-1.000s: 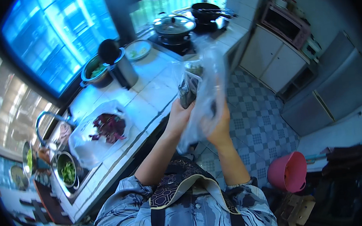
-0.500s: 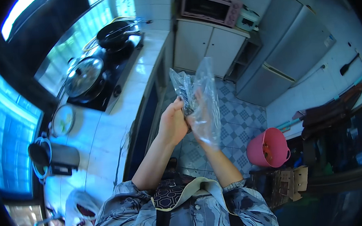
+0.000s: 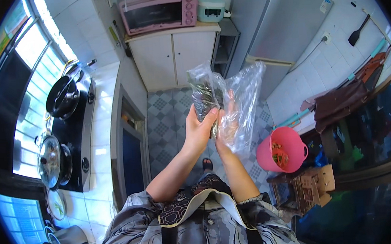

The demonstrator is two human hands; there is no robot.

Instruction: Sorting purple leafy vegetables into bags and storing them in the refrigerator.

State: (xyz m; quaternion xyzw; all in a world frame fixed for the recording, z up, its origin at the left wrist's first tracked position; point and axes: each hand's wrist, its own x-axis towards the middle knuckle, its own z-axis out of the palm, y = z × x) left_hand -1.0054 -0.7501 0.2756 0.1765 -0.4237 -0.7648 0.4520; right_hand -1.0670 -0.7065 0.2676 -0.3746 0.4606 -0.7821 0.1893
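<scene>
In front of my chest, my left hand (image 3: pixel 198 132) is closed round a dark green-brown packet (image 3: pixel 205 100) wrapped in clear film, its thumb pressed on the front. What fills the packet looks leafy or stringy; I cannot make out its kind. Close beside it, my right hand (image 3: pixel 228 125) is at a loose, crumpled clear plastic bag (image 3: pixel 250 97). The film covers most of that hand, and its fingers show blurred through it, pointing up and holding the bag against the packet. Whether the hand is inside the bag or behind it, I cannot tell.
Along the left counter (image 3: pixel 101 150) stand a black wok (image 3: pixel 62 98), a lidded pan (image 3: pixel 52 163) and a grey pot (image 3: pixel 71 239). Ahead are a pink oven (image 3: pixel 159 12) and white cabinet (image 3: pixel 172 59). A fridge (image 3: pixel 284 18), pink bucket (image 3: pixel 280 154) and cardboard box (image 3: pixel 317 186) stand right.
My view has swung to the left, bringing the oven and cabinet to the middle. The packet now shows more fully in my left hand, and the clear bag spreads wider to the right.
</scene>
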